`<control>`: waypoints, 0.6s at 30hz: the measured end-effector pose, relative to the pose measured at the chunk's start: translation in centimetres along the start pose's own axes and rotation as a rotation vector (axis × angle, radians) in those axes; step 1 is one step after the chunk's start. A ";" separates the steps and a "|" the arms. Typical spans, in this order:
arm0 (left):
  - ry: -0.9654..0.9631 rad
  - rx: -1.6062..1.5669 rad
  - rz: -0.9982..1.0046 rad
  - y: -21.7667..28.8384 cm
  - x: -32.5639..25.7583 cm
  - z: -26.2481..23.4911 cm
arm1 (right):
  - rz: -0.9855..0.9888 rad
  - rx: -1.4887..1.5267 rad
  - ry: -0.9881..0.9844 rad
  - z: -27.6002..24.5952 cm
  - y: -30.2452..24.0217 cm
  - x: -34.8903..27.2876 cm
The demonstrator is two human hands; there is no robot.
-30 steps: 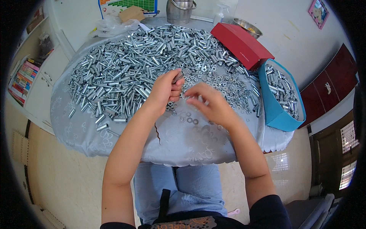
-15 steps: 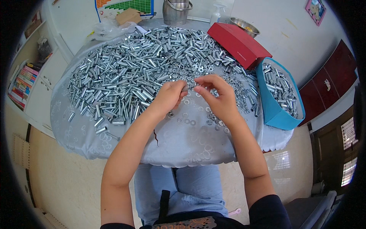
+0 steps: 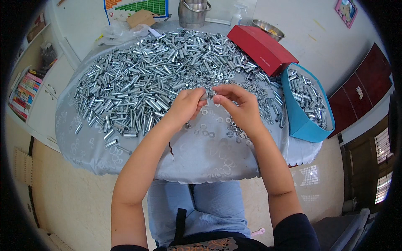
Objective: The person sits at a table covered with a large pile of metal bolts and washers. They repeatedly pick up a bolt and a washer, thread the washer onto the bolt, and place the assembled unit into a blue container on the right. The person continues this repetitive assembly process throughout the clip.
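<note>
A pink-framed picture (image 3: 346, 13) hangs on the white wall (image 3: 307, 19). At right stand a dark-red panelled cabinet (image 3: 363, 79) and a dark brown door (image 3: 361, 159) with 2 bright panes (image 3: 382, 151); at left, a white open-shelved cabinet (image 3: 44, 119) holds colourful books (image 3: 26, 91). The glossy beige floor (image 3: 77, 188) reflects light.

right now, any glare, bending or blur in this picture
All in the head view: fisheye bends lines near the rim and blackens corners; a bright patch glares on the floor at right; metal tubes glint; the metal piece between left hand and right hand is too small to see sharply.
</note>
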State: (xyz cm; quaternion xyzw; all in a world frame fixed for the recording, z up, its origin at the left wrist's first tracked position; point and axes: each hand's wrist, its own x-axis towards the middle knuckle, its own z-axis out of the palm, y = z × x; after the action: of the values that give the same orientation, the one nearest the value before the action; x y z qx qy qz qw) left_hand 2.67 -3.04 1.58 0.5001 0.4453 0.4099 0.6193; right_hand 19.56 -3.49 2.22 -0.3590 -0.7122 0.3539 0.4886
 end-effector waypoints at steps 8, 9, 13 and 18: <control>0.006 0.056 0.119 -0.3 -0.1 0.4 | -0.057 -0.099 0.000 -0.4 -0.3 0.0; 0.004 0.073 0.163 -0.4 0.0 0.4 | -0.060 -0.120 0.000 -0.5 -0.5 0.0; 0.061 0.278 0.341 -1.9 1.0 0.2 | 0.014 -0.202 -0.034 -0.5 -0.7 -0.2; 0.084 0.431 0.271 -2.9 1.7 -0.3 | 0.044 -0.400 -0.209 -0.8 -0.2 -0.2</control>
State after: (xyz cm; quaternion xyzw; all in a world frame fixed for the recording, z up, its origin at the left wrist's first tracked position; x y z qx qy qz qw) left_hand 3.04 -1.87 -1.55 0.6583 0.4766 0.4051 0.4188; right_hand 20.33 -3.65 2.52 -0.4257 -0.8067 0.2516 0.3236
